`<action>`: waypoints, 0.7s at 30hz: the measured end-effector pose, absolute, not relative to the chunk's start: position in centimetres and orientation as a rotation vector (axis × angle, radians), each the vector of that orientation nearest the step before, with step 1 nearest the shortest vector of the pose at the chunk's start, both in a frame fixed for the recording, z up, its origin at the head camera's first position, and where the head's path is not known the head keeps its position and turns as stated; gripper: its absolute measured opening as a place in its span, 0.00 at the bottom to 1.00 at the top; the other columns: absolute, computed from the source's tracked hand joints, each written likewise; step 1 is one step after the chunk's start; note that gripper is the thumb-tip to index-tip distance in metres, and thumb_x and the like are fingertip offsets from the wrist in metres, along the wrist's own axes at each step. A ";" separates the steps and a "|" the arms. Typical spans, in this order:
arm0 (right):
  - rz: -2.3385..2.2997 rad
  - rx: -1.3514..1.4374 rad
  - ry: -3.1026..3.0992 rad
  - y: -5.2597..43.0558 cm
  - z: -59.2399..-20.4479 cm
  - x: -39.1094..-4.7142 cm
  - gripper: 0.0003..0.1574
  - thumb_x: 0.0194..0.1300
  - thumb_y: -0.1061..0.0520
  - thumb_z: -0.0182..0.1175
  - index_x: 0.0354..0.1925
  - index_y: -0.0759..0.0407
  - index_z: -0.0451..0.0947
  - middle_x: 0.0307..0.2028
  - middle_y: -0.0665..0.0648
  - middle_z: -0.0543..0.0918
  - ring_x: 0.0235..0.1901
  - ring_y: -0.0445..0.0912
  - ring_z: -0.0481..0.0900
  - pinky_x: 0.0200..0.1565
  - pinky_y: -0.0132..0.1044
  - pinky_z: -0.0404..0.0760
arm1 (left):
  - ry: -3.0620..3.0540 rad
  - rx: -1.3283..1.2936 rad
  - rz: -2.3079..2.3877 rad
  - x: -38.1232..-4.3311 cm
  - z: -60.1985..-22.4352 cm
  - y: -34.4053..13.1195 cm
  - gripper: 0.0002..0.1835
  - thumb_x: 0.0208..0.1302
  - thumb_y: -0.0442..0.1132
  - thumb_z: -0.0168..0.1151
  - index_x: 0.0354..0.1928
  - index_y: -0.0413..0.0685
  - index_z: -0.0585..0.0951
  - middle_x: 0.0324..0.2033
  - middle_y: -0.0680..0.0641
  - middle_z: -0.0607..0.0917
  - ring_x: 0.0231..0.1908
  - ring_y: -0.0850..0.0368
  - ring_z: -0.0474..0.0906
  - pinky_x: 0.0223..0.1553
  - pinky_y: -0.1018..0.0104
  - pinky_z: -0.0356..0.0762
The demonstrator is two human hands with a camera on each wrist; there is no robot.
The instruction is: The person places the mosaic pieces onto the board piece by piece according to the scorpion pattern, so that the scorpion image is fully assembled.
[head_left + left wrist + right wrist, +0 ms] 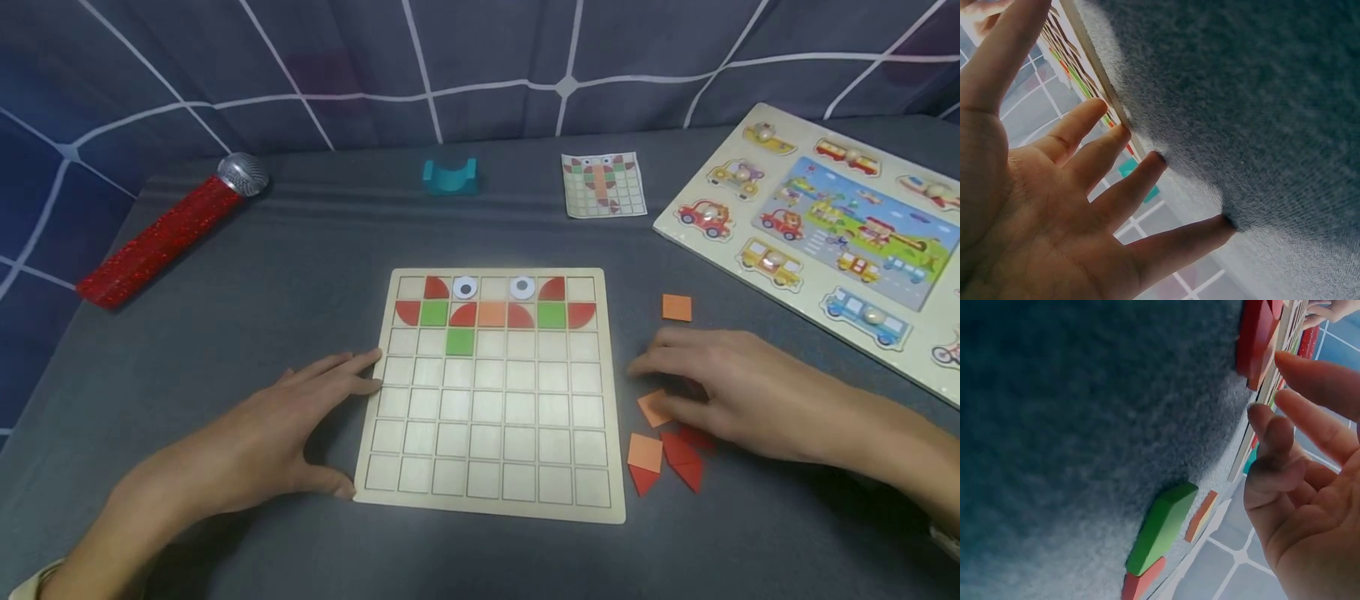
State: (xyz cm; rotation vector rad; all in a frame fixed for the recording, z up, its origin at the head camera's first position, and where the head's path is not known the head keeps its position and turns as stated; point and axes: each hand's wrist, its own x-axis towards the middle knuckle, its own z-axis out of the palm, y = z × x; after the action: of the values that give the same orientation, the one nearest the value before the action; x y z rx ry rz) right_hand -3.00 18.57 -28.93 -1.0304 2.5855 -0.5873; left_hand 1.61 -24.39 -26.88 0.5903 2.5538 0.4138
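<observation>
Grid board [487,409] | left fingers [354,364] apart, touching it | right fingers [663,360] apart, near orange tile [650,407]

Left hand [1054,206], palm showing, fingers spread. Index and middle fingertips meet the edge of a pale board [1088,55], red and green along its top. Ring and little fingertips down on the grey desk [1260,112]. Teal object [1127,167] beyond the fingers; white-lined curtain [1029,109] behind.

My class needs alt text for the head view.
A left hand touches the left edge of a wooden grid board whose upper rows hold coloured tiles; a right hand is by loose orange and red tiles. Beyond lie a pattern card and a vehicle puzzle.
</observation>
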 end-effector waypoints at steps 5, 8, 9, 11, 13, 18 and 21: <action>-0.581 -1.079 2.541 18.8 -28.9 -2.6 0.24 0.56 0.52 0.74 0.51 0.37 0.81 0.41 0.33 0.74 0.36 0.31 0.72 0.37 0.33 0.77 | 2.553 0.589 0.409 1.7 -26.8 -24.4 0.53 0.35 0.58 0.83 0.68 0.61 0.69 0.74 0.50 0.60 0.72 0.41 0.54 0.61 0.26 0.54; -0.582 -1.115 2.523 19.0 -29.0 -2.5 0.26 0.54 0.52 0.75 0.51 0.36 0.81 0.41 0.33 0.73 0.37 0.31 0.72 0.37 0.32 0.77 | 2.547 0.575 0.413 1.7 -26.7 -24.4 0.53 0.34 0.58 0.83 0.68 0.61 0.69 0.74 0.50 0.60 0.71 0.40 0.54 0.60 0.26 0.54; -0.588 -1.129 2.519 19.1 -29.1 -2.5 0.26 0.54 0.52 0.75 0.51 0.35 0.80 0.40 0.33 0.72 0.37 0.31 0.72 0.37 0.31 0.77 | 2.545 0.566 0.412 1.7 -26.7 -24.3 0.53 0.34 0.58 0.83 0.68 0.61 0.69 0.74 0.50 0.60 0.71 0.41 0.54 0.61 0.27 0.54; -0.596 -1.141 2.517 19.2 -29.2 -2.5 0.26 0.54 0.53 0.75 0.50 0.35 0.80 0.40 0.33 0.72 0.37 0.31 0.71 0.37 0.30 0.77 | 2.542 0.550 0.409 1.7 -26.7 -24.3 0.54 0.33 0.57 0.84 0.68 0.61 0.70 0.74 0.50 0.60 0.72 0.41 0.54 0.62 0.27 0.54; -0.606 -1.147 2.513 19.4 -29.3 -2.4 0.26 0.54 0.54 0.75 0.49 0.35 0.80 0.39 0.33 0.71 0.37 0.30 0.71 0.37 0.30 0.76 | 2.543 0.549 0.408 1.7 -26.6 -24.2 0.54 0.33 0.56 0.84 0.68 0.61 0.70 0.74 0.50 0.60 0.72 0.41 0.54 0.62 0.28 0.54; -0.621 -1.141 2.503 19.6 -29.6 -2.4 0.24 0.55 0.54 0.74 0.49 0.35 0.80 0.39 0.33 0.71 0.37 0.31 0.71 0.36 0.30 0.75 | 2.548 0.571 0.407 1.7 -26.7 -24.3 0.53 0.33 0.57 0.84 0.68 0.60 0.70 0.74 0.49 0.60 0.71 0.40 0.54 0.61 0.27 0.54; -0.607 -1.129 2.502 19.7 -29.7 -2.4 0.23 0.57 0.53 0.74 0.49 0.36 0.80 0.39 0.34 0.71 0.36 0.31 0.70 0.34 0.30 0.75 | 2.545 0.569 0.403 1.6 -26.7 -24.3 0.53 0.33 0.58 0.83 0.68 0.61 0.70 0.74 0.49 0.60 0.71 0.40 0.54 0.61 0.27 0.54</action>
State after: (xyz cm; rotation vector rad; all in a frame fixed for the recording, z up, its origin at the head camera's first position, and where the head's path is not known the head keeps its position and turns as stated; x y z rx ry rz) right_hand -2.43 19.68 -29.74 -1.1287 2.5022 -0.6070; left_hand 1.60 -24.25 -26.75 0.5693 2.5446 0.4029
